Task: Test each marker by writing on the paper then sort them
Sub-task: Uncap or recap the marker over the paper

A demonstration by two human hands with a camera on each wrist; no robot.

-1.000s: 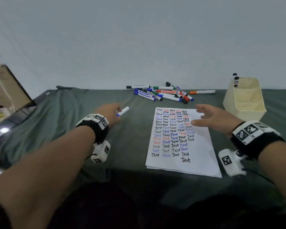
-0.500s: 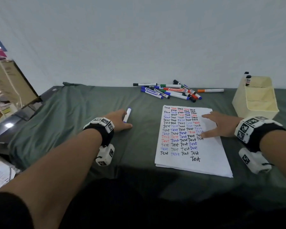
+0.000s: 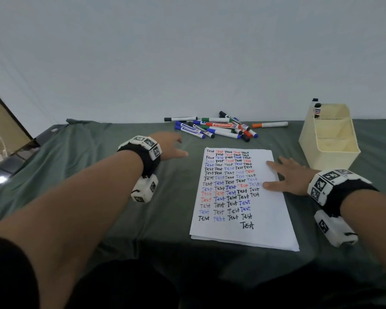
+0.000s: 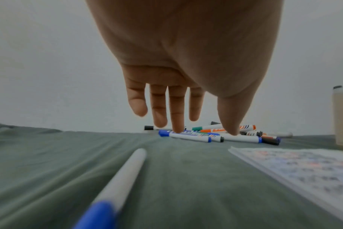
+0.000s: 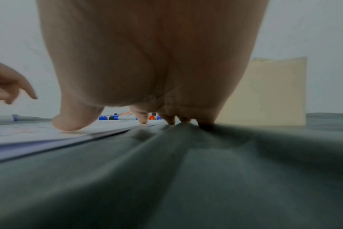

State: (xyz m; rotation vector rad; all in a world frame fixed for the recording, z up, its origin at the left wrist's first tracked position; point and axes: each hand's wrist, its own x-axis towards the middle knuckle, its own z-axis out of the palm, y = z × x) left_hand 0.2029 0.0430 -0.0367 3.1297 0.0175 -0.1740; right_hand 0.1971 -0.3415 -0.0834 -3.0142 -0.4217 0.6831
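Note:
The paper, filled with rows of "Test" in black, blue and red, lies on the green cloth. My right hand rests flat on its right edge, thumb pressing the sheet. My left hand hovers empty with straight fingers, just short of the pile of markers by the wall. A white marker with a blue cap lies on the cloth under my left wrist; my arm hides it in the head view. An orange-capped marker lies apart, to the right of the pile.
A cream organizer box with compartments stands at the back right, two markers upright in its rear corner. The wall runs right behind the pile. The cloth's left edge drops to clutter.
My left hand let go of the blue-capped marker on the cloth and moved forward and right toward the pile. My right hand came down flat onto the paper's right edge.

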